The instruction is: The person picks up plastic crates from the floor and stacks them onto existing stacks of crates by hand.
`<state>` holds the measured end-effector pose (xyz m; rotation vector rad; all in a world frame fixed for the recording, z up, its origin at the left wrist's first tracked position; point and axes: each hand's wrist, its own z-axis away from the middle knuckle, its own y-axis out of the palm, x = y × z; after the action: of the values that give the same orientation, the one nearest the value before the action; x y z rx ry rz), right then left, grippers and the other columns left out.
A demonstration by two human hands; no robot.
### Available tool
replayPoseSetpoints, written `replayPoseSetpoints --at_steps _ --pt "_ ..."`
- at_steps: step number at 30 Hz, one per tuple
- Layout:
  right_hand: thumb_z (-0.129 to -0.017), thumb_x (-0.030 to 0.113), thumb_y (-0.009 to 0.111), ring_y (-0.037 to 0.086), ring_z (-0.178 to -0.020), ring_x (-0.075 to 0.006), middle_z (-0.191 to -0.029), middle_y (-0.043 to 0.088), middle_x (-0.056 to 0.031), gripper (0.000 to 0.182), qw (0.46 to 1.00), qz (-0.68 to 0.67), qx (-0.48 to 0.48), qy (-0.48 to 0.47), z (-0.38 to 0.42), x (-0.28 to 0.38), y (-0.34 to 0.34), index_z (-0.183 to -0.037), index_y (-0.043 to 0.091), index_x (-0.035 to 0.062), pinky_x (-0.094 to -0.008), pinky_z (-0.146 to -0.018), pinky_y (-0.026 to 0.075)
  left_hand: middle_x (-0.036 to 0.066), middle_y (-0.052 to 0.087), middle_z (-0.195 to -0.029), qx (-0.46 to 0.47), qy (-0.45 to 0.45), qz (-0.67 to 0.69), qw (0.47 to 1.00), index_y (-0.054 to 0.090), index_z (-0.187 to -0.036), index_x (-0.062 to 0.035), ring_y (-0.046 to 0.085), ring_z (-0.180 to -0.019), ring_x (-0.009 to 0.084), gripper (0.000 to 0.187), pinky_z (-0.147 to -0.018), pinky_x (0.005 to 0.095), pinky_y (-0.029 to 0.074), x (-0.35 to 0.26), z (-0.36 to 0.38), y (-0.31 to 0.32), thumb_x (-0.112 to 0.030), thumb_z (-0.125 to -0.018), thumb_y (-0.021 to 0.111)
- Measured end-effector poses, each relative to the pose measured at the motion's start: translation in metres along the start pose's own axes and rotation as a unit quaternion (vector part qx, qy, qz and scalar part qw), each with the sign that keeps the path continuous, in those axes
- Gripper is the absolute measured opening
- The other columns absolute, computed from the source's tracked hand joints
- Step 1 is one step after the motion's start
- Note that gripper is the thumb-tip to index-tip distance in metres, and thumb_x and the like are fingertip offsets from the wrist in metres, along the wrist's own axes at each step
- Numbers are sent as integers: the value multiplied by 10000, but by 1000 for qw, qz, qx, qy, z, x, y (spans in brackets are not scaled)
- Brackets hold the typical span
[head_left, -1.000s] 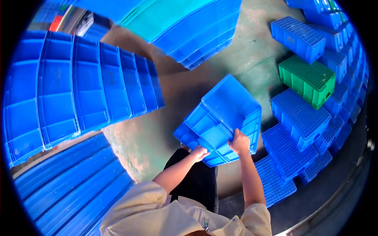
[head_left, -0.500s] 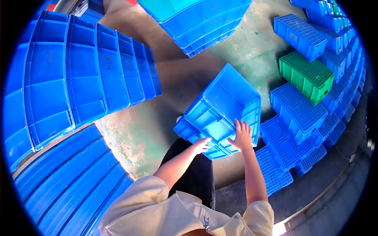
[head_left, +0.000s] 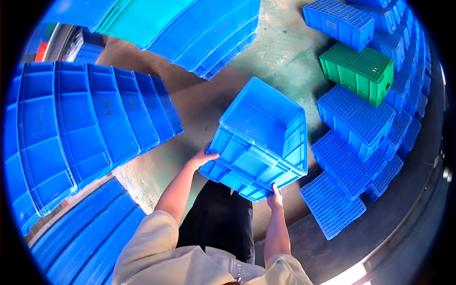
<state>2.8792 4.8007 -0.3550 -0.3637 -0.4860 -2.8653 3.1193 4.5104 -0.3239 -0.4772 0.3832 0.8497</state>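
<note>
An open-topped blue plastic crate (head_left: 259,116) stands in front of my legs, its inside bare and its ribbed outer wall facing me. A seam runs across the lower part of that wall, like a second crate's rim below it. My left hand (head_left: 204,158) grips the left side low down, thumb over the near wall and fingers hidden behind the corner. At the bottom right of the near side, my right hand (head_left: 275,197) is closed on the lower edge, most of its fingers out of sight underneath.
Stacked blue crates (head_left: 104,107) rise on the left, above ribbed blue panels (head_left: 90,228). Another stack (head_left: 204,35) with a turquoise crate (head_left: 137,21) stands ahead. Along the right, upside-down blue crates (head_left: 356,114) lie in stepped rows, with a green crate (head_left: 358,71) among them.
My left hand has moved left to the crate's side and my right hand down to its lower edge. Both now grip it. The crate appears turned, and the view has shifted.
</note>
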Motion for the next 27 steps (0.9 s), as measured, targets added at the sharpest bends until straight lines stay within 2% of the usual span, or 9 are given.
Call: replayPoseSetpoints --at_steps 1,2,6,11,15,19,25,26,27 --pt "-724 305 641 466 -1005 -222 -1100 491 -51 557 999 13 27 -29 -1 4 3 -1164 392 75 -381 -862 362 176 472 -1139 172 7 111 979 285 -1259 -9 456 -1059 250 801 -909 383 352 0 -11 2 -255 -636 725" --pt "-712 256 655 490 -967 -225 -1062 509 -57 536 997 29 51 -55 2 8 6 -1148 407 68 -371 -843 380 142 496 -1112 177 6 117 977 324 -1241 -37 480 -1026 244 710 -889 386 373 -19 -2 1 -162 -650 695" --pt "-661 135 677 494 -917 -200 -990 524 -51 506 997 1 18 -69 18 22 25 -1104 449 44 -336 -808 396 132 539 -1012 138 35 184 972 403 -1169 -23 530 -922 236 601 -817 373 422 -24 4 7 -117 -627 646" --pt "-680 199 625 529 -655 -184 -743 541 -46 239 977 52 -85 -187 87 46 49 -848 540 53 -310 -586 434 135 557 -962 141 26 234 962 462 -1090 26 543 -861 208 531 -771 330 428 -45 57 0 -166 -634 652" --pt "-703 211 590 543 -660 -194 -737 541 -56 219 968 42 -79 -235 192 62 57 -823 541 35 -334 -561 453 123 550 -913 113 63 241 962 454 -1047 31 544 -826 197 500 -752 311 432 -72 142 -12 -181 -649 671" --pt "-714 233 572 550 -743 -228 -821 558 -77 296 938 -40 -35 -343 297 73 80 -923 529 28 -355 -642 463 125 525 -951 129 176 264 939 411 -1076 23 523 -876 195 505 -788 317 419 -139 259 -43 -166 -680 661" --pt "-724 335 555 508 -916 -239 -1005 529 -98 495 867 -71 107 -482 428 47 162 -1100 468 25 -378 -806 408 118 468 -1055 181 399 303 847 372 -1137 -5 457 -990 190 565 -861 314 360 -173 366 -118 -158 -678 663" --pt "-649 226 678 539 -694 -272 -765 548 -172 319 873 -74 12 -482 479 53 181 -811 551 -19 -401 -634 462 120 462 -1067 197 434 309 823 353 -1158 5 449 -997 184 591 -866 311 355 -182 396 -127 -152 -678 660" --pt "-718 159 584 530 -722 -290 -801 523 -174 241 834 -53 48 -548 437 8 178 -882 520 -5 -424 -641 465 120 462 -1067 191 458 312 810 353 -1158 5 449 -997 184 591 -866 311 355 -144 379 -166 -152 -678 660"
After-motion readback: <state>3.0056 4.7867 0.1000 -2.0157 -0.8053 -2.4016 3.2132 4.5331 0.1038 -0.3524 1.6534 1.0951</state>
